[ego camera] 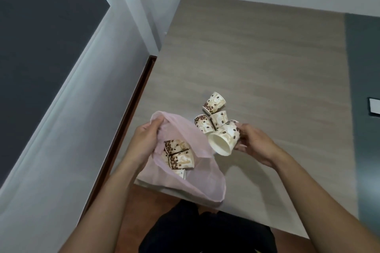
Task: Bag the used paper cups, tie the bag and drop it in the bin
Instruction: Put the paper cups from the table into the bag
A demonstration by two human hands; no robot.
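A thin pink plastic bag (197,178) lies open at the table's near left corner. My left hand (145,138) grips its upper rim and holds the mouth open. Inside the bag lie three paper cups (181,157) with a coffee-bean print. My right hand (254,142) holds another such cup (224,139) by its base, tipped on its side with its open mouth facing the bag. Three more printed cups (211,114) lie on the table just beyond the held one.
The grey wood-grain table (267,63) stretches away from me, its left edge against a white wall. A small white object (374,108) sits at the far right on a darker strip. My dark-clothed legs (205,232) show below the table's near edge.
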